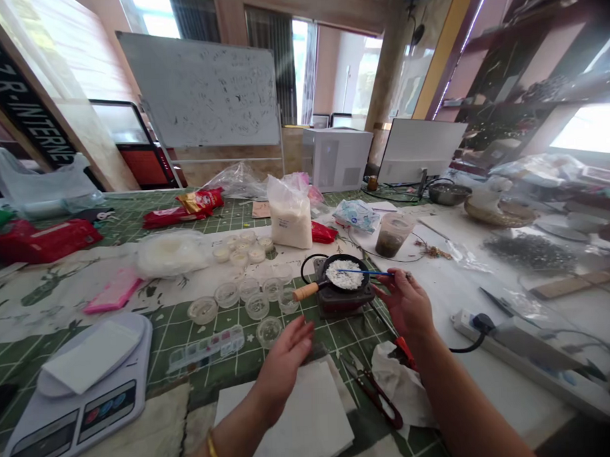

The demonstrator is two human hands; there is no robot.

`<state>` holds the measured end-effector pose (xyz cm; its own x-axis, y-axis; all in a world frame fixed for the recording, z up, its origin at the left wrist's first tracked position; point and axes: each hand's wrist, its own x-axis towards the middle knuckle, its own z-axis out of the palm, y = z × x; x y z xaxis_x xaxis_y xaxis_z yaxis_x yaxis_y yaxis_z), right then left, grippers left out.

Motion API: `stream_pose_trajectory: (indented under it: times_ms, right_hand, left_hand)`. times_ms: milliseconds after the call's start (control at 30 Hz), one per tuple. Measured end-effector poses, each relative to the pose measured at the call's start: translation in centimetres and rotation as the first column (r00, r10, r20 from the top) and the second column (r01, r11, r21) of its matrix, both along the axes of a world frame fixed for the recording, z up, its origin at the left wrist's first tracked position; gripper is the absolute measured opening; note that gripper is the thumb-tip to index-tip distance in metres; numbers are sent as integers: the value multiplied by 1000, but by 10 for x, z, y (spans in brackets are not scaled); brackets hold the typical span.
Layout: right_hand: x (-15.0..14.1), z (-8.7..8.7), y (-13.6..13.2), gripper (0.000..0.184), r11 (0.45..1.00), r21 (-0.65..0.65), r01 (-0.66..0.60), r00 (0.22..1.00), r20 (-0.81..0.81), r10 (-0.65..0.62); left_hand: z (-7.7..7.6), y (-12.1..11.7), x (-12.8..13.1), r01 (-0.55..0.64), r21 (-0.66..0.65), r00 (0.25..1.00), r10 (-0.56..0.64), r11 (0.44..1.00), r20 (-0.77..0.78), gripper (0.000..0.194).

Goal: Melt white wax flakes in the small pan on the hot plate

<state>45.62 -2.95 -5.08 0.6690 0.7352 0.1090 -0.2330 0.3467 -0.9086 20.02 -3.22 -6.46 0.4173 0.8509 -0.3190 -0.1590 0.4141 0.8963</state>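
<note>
My right hand (pixel 406 303) holds a thin blue stick (pixel 362 272) by its right end; the stick's tip reaches into white flakes in a small black pan (pixel 344 275). The pan has a wooden handle (pixel 306 292) and rests on a small dark burner (pixel 343 300). My left hand (pixel 285 359) hovers open, fingers together, just left of the burner and above a white paper sheet (pixel 296 422), holding nothing. Several small clear round cups (pixel 249 298) stand to the left of the pan.
A digital scale (pixel 78 390) sits at the front left, a bag of white flakes (pixel 290 216) behind the pan, a tub with dark contents (pixel 391 235) to its right. Red scissors (pixel 373 393) and crumpled tissue lie near my right arm. A power strip (pixel 481 325) lies right.
</note>
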Motion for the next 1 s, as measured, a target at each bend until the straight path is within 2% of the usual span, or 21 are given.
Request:
stream_pose_trajectory:
  times_ms: [67, 100, 233, 333, 567, 733, 833, 900, 933, 967, 1000]
  right_hand:
    - [-2, -1, 2, 35, 999, 14, -36, 997, -67, 37]
    - [-3, -1, 3, 34, 999, 24, -46, 994, -93, 49]
    - [-3, -1, 2, 28, 996, 63, -70, 984, -156, 79]
    - [-4, 0, 2, 27, 992, 77, -97, 978, -177, 109]
    - [-19, 2, -4, 27, 982, 65, -175, 966, -179, 184]
    - [-37, 4, -3, 33, 974, 37, -226, 965, -131, 228]
    - [-38, 6, -5, 33, 974, 26, -227, 969, -90, 228]
    - [-33, 8, -10, 30, 985, 10, -173, 985, 12, 173]
    - [-31, 10, -13, 27, 993, -12, -121, 985, 123, 121]
    - [-28, 12, -17, 25, 998, -35, -60, 961, 268, 67]
    - [-26, 15, -20, 23, 998, -57, -4, 908, 419, 27]
  left_hand:
    - [2, 10, 20, -82, -31, 983, 86, 996, 165, 74]
    - [2, 15, 31, -101, -21, 975, 103, 995, 199, 79]
    - [-3, 26, 67, -134, 7, 951, 126, 991, 282, 86]
    - [-6, 27, 76, -176, -2, 943, 169, 984, 288, 90]
    - [-8, 12, 56, -232, -3, 939, 224, 973, 262, 90]
    - [-8, 10, 42, -265, 29, 940, 252, 964, 232, 88]
    - [-8, 9, 37, -273, 48, 946, 260, 961, 194, 86]
    - [-10, 3, 31, -275, 53, 950, 262, 960, 170, 82]
    - [-11, -3, 27, -260, 72, 959, 249, 963, 136, 78]
    - [-14, -9, 22, -237, 102, 969, 228, 966, 94, 72]
    - [-17, -16, 16, -171, 184, 985, 174, 968, -5, 66]
